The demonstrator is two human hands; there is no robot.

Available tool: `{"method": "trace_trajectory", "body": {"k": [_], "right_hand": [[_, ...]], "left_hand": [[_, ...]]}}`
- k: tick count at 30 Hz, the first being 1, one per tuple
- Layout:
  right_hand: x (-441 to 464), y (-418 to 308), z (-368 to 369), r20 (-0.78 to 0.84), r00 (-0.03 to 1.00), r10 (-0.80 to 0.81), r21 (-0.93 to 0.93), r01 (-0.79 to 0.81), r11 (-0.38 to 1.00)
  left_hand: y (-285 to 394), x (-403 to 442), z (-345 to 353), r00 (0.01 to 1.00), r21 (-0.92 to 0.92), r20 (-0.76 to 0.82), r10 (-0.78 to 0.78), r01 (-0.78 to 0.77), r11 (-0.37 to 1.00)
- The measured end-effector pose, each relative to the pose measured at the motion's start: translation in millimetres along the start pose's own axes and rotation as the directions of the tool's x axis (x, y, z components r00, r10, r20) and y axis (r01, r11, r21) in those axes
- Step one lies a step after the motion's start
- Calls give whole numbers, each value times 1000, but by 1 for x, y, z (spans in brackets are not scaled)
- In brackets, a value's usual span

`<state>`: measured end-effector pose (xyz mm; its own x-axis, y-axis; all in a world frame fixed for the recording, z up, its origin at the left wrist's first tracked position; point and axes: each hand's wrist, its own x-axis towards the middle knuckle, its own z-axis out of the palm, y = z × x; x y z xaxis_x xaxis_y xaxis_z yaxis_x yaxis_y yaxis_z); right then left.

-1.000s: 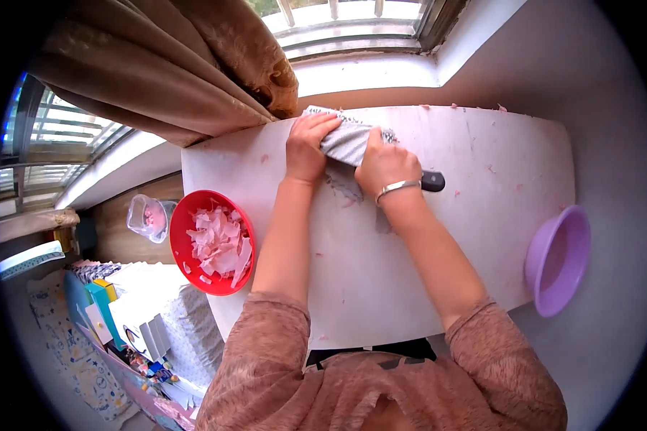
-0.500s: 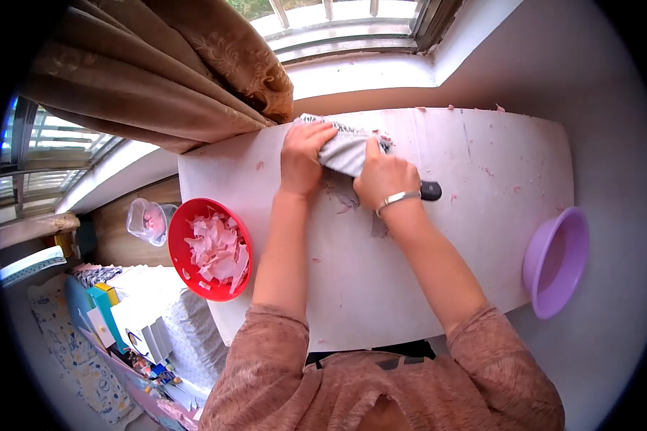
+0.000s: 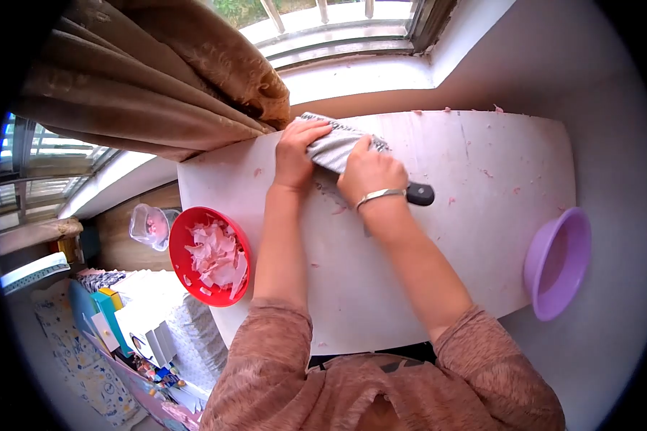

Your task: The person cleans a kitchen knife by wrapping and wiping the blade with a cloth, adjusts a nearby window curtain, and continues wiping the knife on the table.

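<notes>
A grey-and-white cloth (image 3: 341, 147) with dark print along its edges lies bunched near the far edge of the table. Its left end is in my left hand (image 3: 295, 154), fingers curled over the top. My right hand (image 3: 372, 176), with a bracelet at the wrist, is closed at the cloth's right side, index finger pressed along the fabric. From under that hand a black knife handle (image 3: 420, 193) sticks out to the right. The cloth and my hand hide most of the blade.
A red bowl (image 3: 177, 241) with pale pink peelings (image 3: 219, 255) stands at the table's left edge. A purple basin (image 3: 530, 276) is at the right edge. Pink scraps dot the white table (image 3: 424, 273). A brown curtain (image 3: 158, 79) hangs at the far left corner.
My right hand and the black handle have shifted a little left and toward me along the cloth. My left hand has moved slightly left, still on the cloth.
</notes>
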<state>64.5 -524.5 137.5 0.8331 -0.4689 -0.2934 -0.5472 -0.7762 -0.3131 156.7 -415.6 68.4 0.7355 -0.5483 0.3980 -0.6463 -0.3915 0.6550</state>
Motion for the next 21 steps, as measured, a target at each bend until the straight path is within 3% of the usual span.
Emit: {"method": "trace_trajectory", "body": {"k": [2,4,6,10,13,14,16,19,21], "right_hand": [[-13,-8,11,2,999,-53,-32,53,998],[-17,-10,10,101,991,-92,-2,93,996],[-11,2,8,32,993,-118,4,118,993],[-3,13,-6,-6,1000,4,-54,-4,999],[-14,-6,2,31,999,-22,-32,23,999],[-19,-12,7,60,997,-56,-31,57,998],[-18,-14,9,112,989,-94,14,93,996],[-7,-1,3,9,999,-33,3,33,999],[-3,3,-1,-16,999,30,-28,-30,999]], "left_hand": [[-2,-16,-11,999,27,-48,-19,20,999],[-1,-21,-17,999,51,-46,-26,28,998],[-1,-15,-15,999,91,-26,22,-20,996],[11,8,11,997,-22,-4,72,-72,997],[4,-12,-7,996,-97,-19,-88,86,992],[1,-19,-17,998,5,-51,-28,28,1000],[2,-25,-27,996,18,-57,-64,65,998],[3,-7,-10,998,33,-44,39,-37,999],[6,4,5,999,-43,-27,21,-22,999]]}}
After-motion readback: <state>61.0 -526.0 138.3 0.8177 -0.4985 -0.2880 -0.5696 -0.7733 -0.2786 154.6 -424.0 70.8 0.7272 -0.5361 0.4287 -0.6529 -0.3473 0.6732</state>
